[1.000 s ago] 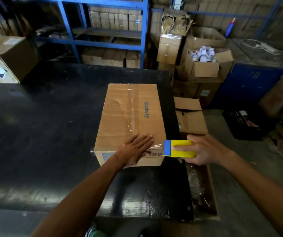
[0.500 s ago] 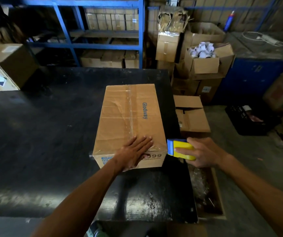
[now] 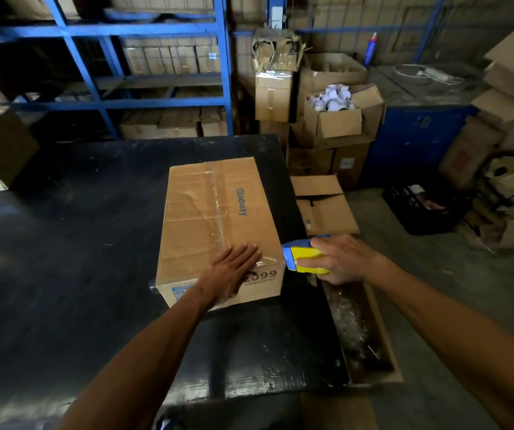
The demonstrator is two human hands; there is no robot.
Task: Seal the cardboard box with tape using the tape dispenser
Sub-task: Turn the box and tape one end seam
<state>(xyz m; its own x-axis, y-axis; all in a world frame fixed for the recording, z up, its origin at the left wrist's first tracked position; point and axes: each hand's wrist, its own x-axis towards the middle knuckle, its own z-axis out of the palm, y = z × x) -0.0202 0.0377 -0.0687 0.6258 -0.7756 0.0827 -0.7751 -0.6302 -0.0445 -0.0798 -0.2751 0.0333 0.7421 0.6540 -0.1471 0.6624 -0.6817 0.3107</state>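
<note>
While the left hand (image 3: 234, 268) lies flat on the cardboard box (image 3: 218, 218), the right hand (image 3: 339, 259), clamped on the tape dispenser (image 3: 303, 259), has lifted toward one o'clock, suggesting a finished strip.

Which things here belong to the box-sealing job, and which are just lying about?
Part of the job:
cardboard box
tape dispenser
left hand, flat on the box
right hand, gripping the dispenser

Just lying about:
box of white rolls
black crate
blue shelving

A black table (image 3: 63, 259) stands before blue shelving (image 3: 156, 29). An open carton (image 3: 331, 119) holds white rolls (image 3: 331, 99). A black crate (image 3: 420, 209) sits on the floor.
</note>
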